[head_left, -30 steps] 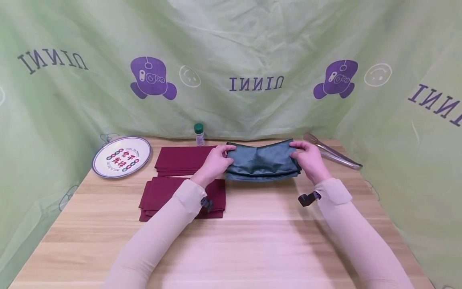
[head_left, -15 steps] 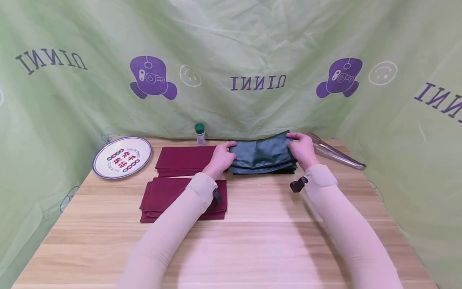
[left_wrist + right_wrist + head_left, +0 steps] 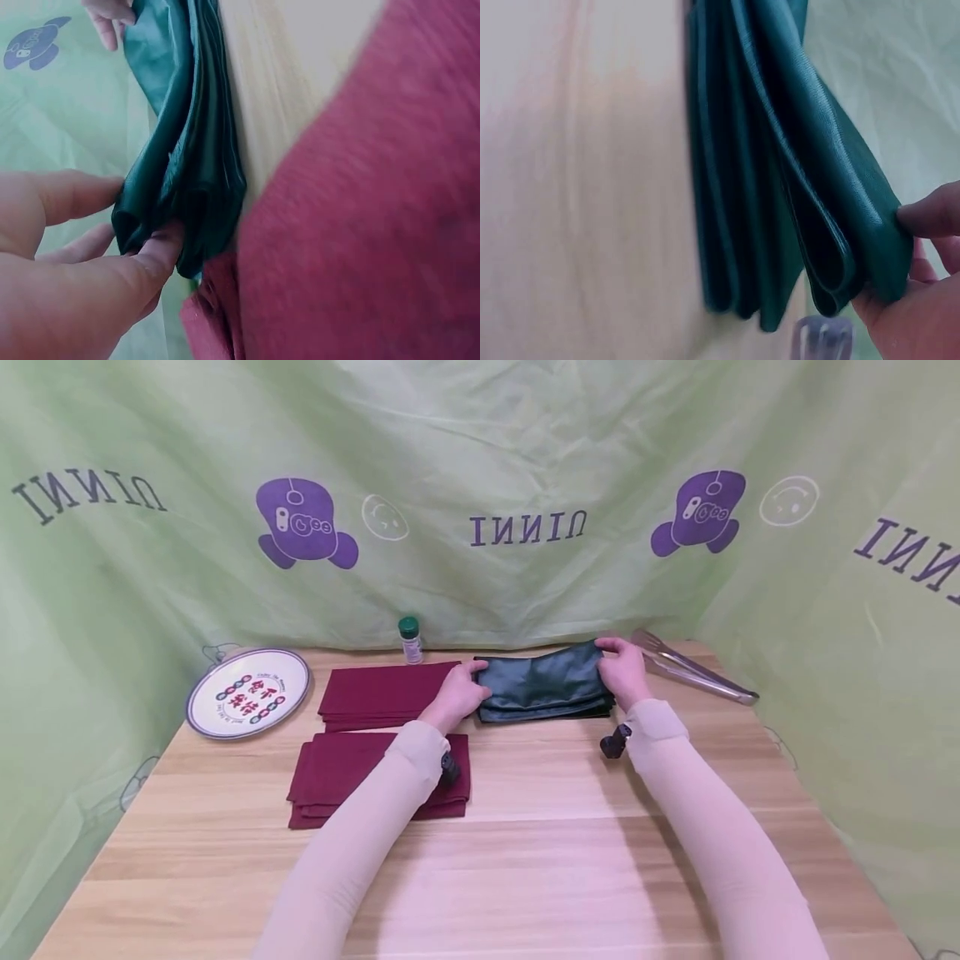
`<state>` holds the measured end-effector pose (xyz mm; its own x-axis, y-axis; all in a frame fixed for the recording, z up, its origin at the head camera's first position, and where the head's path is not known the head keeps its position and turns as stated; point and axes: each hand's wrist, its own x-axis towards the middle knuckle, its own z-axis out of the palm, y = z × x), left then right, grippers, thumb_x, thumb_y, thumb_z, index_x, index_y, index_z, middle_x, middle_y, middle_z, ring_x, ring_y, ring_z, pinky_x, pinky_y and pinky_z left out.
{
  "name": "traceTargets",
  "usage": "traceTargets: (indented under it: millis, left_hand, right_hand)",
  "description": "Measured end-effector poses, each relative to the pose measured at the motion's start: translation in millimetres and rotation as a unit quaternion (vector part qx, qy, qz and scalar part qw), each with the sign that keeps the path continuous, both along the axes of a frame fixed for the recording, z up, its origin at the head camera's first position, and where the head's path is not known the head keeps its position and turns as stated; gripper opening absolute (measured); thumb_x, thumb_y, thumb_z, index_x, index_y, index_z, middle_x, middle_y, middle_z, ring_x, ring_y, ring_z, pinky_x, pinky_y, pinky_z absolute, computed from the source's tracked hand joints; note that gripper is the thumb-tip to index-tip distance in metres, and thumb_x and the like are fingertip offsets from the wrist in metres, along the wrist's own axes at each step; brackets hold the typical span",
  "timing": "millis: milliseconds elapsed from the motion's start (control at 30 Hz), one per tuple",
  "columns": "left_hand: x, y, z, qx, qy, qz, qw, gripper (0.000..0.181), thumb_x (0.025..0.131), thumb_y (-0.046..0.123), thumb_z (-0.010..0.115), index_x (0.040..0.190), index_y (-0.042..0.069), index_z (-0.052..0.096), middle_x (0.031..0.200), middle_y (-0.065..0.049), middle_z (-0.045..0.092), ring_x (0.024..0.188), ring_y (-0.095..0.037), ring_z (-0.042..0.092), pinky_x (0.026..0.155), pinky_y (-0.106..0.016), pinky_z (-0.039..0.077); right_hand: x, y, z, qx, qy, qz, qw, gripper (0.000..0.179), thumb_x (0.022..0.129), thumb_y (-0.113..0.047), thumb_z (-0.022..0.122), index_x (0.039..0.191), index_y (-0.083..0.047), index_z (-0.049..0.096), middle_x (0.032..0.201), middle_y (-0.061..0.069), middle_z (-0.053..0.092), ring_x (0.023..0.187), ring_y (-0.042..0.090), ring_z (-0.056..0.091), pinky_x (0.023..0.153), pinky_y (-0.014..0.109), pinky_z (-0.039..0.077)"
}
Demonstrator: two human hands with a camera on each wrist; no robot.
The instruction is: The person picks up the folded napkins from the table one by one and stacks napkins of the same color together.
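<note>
A folded dark green satin cloth [image 3: 543,683] lies at the back of the table, several layers thick. My left hand [image 3: 456,695] pinches its left end; in the left wrist view, the fingers [image 3: 75,193] grip the upper folds. At the far right corner, my right hand [image 3: 624,672] holds the top layers between thumb and fingers. Seen from the right wrist, that part of the green cloth [image 3: 832,187] tilts up, apart from the lower layers. Left of it lie two folded maroon cloths, a back one [image 3: 382,695] and a front one [image 3: 345,768], partly behind my left arm.
A white plate [image 3: 292,702] with red lettering rests at the back left. A small green-capped bottle [image 3: 411,641] stands behind the maroon cloths. Metal tongs [image 3: 701,677] lie right of my right hand. A green printed curtain [image 3: 525,585] hangs close behind the table [image 3: 525,877].
Both hands have carried the green cloth back and down; it was raised a second ago and now lies near the curtain. Its right end, lifted higher half a second ago, has sunk slightly.
</note>
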<state>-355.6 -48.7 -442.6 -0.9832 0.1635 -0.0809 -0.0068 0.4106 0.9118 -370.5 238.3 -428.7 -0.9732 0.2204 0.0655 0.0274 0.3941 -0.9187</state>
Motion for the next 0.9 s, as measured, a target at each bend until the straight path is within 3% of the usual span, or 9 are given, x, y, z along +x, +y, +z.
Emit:
traceTargets:
  millis: [233,400,500,600,733,900]
  left_hand:
    - [6.2,-19.6,-0.2,0.007,-0.009,-0.033,0.9994,0.057,0.088,0.001,0.067,0.142,0.008,0.050,0.127,-0.016,0.054,0.102,-0.025,0.055,0.080,-0.035,0.050]
    - [18.4,-38.1,5.4,-0.006,-0.017,-0.050,0.9986,0.055,0.090,0.006,0.068,0.142,0.008,0.049,0.122,-0.018,0.061,0.102,-0.024,0.062,0.082,-0.037,0.053]
    - [31.3,-48.7,10.7,-0.017,-0.010,-0.067,0.9975,0.056,0.090,0.009,0.070,0.142,0.008,0.049,0.128,-0.017,0.059,0.108,-0.025,0.061,0.085,-0.039,0.052]
    - [45.3,-61.2,15.9,-0.030,0.008,-0.086,0.9959,0.055,0.090,0.011,0.071,0.141,0.007,0.051,0.134,-0.016,0.056,0.110,-0.026,0.059,0.085,-0.040,0.053]
    - [62.2,-82.2,21.0,-0.054,0.032,-0.101,0.9929,0.053,0.091,0.015,0.070,0.140,0.008,0.052,0.137,-0.014,0.054,0.111,-0.027,0.059,0.087,-0.041,0.052]
    - [78.2,-115.3,26.0,-0.069,0.063,-0.100,0.9906,0.051,0.091,0.014,0.070,0.139,0.007,0.053,0.137,-0.016,0.054,0.111,-0.027,0.060,0.089,-0.044,0.051]
  right_hand:
    - [5.2,10.0,-9.5,0.023,0.008,0.011,0.9996,0.049,0.079,0.010,0.050,0.127,0.006,0.059,0.134,0.022,0.053,0.124,0.030,0.044,0.103,0.039,0.034]
    - [11.8,16.9,-10.1,0.034,-0.005,0.020,0.9992,0.046,0.082,0.007,0.050,0.128,0.006,0.057,0.135,0.023,0.052,0.126,0.032,0.043,0.106,0.043,0.033]
    - [16.7,22.2,-8.2,0.043,-0.016,0.016,0.9988,0.045,0.083,0.006,0.050,0.128,0.005,0.056,0.136,0.022,0.051,0.120,0.032,0.046,0.100,0.040,0.038]
    - [21.1,25.1,-5.1,0.038,-0.016,0.018,0.9990,0.044,0.085,0.006,0.050,0.129,0.007,0.056,0.137,0.021,0.051,0.106,0.027,0.053,0.086,0.028,0.046]
    - [29.0,23.4,0.7,0.018,-0.018,0.033,0.9991,0.041,0.090,0.003,0.051,0.130,0.007,0.054,0.137,0.020,0.049,0.094,0.029,0.057,0.070,0.019,0.048]
    - [45.6,7.0,6.3,0.012,-0.034,0.061,0.9975,0.039,0.092,-0.003,0.052,0.130,0.006,0.054,0.130,0.022,0.052,0.095,0.040,0.058,0.074,0.032,0.052]
